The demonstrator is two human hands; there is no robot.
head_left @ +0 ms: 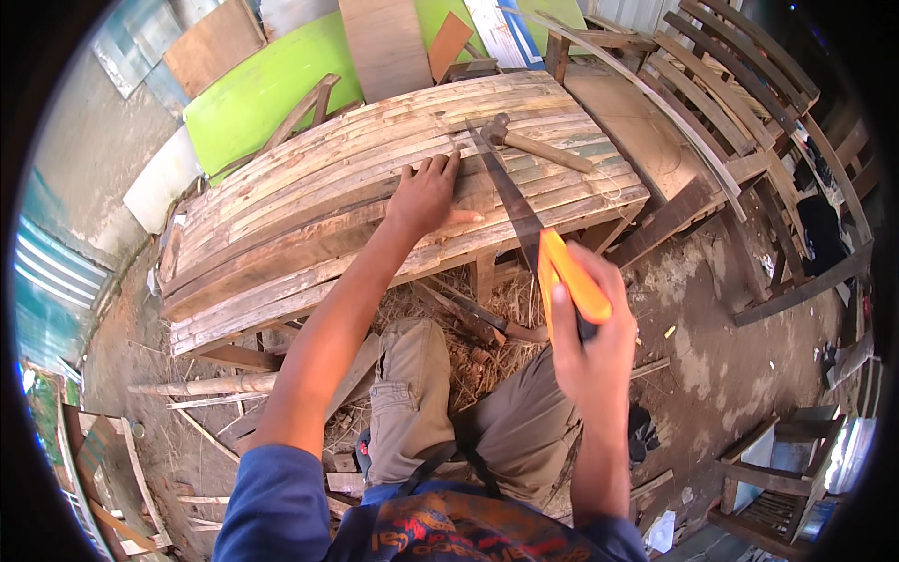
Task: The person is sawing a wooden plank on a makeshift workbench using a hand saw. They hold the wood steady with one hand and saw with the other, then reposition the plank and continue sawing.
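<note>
A long brown wooden plank (309,234) lies along the slatted wooden workbench (309,150). My left hand (429,199) presses down on the plank near its right end, fingers over the top and thumb stretched toward the near edge. In my right hand (596,328) is a handsaw (513,201), gripped by its orange and black handle. Its dark blade points away from me, crossing the bench beside the plank's right end; whether the teeth touch the wood I cannot tell. Just right of the blade tip rests a hammer (543,148) with a wooden handle.
Slatted wooden furniture frames (721,112) stand at the right. Behind the bench lean green panels (272,84) and a brown board (384,47). Wood scraps and shavings (468,356) litter the ground under the bench, and a small wooden frame (777,478) stands at lower right.
</note>
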